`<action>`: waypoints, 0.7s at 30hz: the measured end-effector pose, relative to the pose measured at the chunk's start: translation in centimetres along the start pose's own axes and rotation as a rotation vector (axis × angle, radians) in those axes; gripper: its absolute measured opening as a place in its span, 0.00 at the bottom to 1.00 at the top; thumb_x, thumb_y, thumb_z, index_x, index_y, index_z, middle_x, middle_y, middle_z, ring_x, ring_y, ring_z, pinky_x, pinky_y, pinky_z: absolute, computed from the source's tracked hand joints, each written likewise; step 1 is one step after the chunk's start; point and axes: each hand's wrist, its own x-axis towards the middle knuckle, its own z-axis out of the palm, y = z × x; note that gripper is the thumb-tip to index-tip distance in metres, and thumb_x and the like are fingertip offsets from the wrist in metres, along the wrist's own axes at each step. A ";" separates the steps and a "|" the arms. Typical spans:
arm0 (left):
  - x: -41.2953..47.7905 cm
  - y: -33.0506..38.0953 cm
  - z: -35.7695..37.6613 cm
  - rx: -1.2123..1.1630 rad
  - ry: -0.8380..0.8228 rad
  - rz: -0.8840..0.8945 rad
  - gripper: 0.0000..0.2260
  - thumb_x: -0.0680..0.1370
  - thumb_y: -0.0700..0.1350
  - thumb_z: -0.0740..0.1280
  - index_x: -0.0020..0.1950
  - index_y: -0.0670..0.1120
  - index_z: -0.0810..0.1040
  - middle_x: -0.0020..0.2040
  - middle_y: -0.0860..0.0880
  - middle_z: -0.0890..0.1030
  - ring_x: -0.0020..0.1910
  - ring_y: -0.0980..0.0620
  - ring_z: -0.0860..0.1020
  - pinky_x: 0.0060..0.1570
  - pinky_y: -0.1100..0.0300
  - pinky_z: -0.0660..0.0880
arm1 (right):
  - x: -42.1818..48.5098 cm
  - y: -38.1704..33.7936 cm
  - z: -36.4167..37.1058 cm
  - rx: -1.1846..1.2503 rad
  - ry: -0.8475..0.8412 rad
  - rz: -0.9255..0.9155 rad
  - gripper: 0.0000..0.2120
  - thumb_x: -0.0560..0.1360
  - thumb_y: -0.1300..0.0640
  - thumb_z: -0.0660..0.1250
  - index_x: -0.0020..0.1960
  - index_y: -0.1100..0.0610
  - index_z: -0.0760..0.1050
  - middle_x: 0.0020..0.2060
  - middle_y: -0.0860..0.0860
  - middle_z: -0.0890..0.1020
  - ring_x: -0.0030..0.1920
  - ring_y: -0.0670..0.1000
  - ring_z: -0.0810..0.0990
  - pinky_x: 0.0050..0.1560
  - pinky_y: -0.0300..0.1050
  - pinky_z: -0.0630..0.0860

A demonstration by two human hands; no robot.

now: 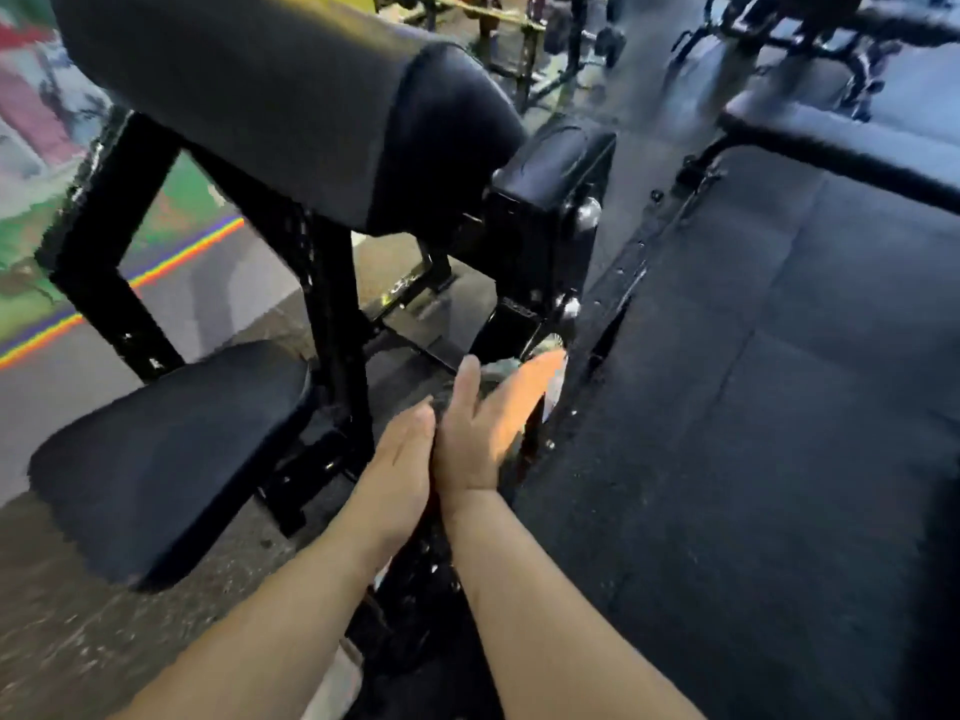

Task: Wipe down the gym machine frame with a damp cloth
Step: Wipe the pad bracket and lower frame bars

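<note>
Black steel frame (pixel 332 314), paint chipped, carries a padded seat (pixel 171 459) and an arm pad (pixel 291 96). Low on it, the right hand (pixel 483 423) presses a grey cloth (pixel 500 367) against a frame bar, fingers straight. The left hand (pixel 397 470) lies just beside it, fingers straight, holding nothing. Floor: dark rubber matting (pixel 753 407) on the right, worn concrete (pixel 78 641) on the left. Further benches (pixel 831 142) stand behind.

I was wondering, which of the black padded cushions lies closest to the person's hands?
The low black seat pad at lower left, just beside the left hand; the large tilted arm pad sits higher, and the bench pad lies far right.
</note>
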 end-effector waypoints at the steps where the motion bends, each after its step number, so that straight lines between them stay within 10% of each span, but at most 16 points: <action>1: 0.1 0.8 0.4 -0.025 -0.003 0.009 0.21 0.82 0.57 0.47 0.74 0.56 0.61 0.70 0.63 0.60 0.68 0.65 0.58 0.69 0.64 0.53 | 1.5 -1.4 -0.4 0.031 0.100 -0.026 0.38 0.80 0.42 0.55 0.77 0.57 0.36 0.74 0.44 0.41 0.74 0.39 0.38 0.71 0.29 0.36; 8: 1.9 0.5 0.8 -0.065 0.026 0.037 0.16 0.77 0.61 0.53 0.65 0.65 0.68 0.69 0.64 0.69 0.67 0.67 0.65 0.72 0.59 0.58 | -6.0 4.3 0.8 0.132 -0.020 0.043 0.35 0.78 0.43 0.53 0.71 0.42 0.31 0.72 0.33 0.31 0.75 0.39 0.34 0.77 0.45 0.40; 15: 1.3 1.0 0.9 0.032 -0.031 -0.044 0.16 0.81 0.56 0.47 0.61 0.59 0.70 0.52 0.65 0.79 0.48 0.72 0.77 0.42 0.75 0.73 | 2.1 0.9 -2.0 0.129 -0.005 0.114 0.40 0.78 0.41 0.57 0.69 0.46 0.26 0.74 0.46 0.30 0.74 0.43 0.31 0.76 0.50 0.36; 18: 1.9 0.7 0.6 0.006 0.031 -0.051 0.17 0.79 0.58 0.49 0.63 0.59 0.70 0.58 0.64 0.77 0.61 0.66 0.73 0.60 0.66 0.69 | 3.7 0.1 -2.2 0.107 0.019 0.039 0.38 0.81 0.47 0.57 0.69 0.46 0.26 0.74 0.46 0.30 0.74 0.43 0.30 0.76 0.50 0.37; 21: 1.1 0.8 1.3 -0.052 0.023 -0.054 0.20 0.81 0.57 0.46 0.68 0.55 0.68 0.58 0.64 0.77 0.56 0.71 0.73 0.57 0.67 0.67 | -3.3 2.3 -0.4 0.083 -0.056 -0.105 0.38 0.79 0.46 0.52 0.71 0.44 0.22 0.72 0.39 0.27 0.75 0.45 0.30 0.76 0.51 0.38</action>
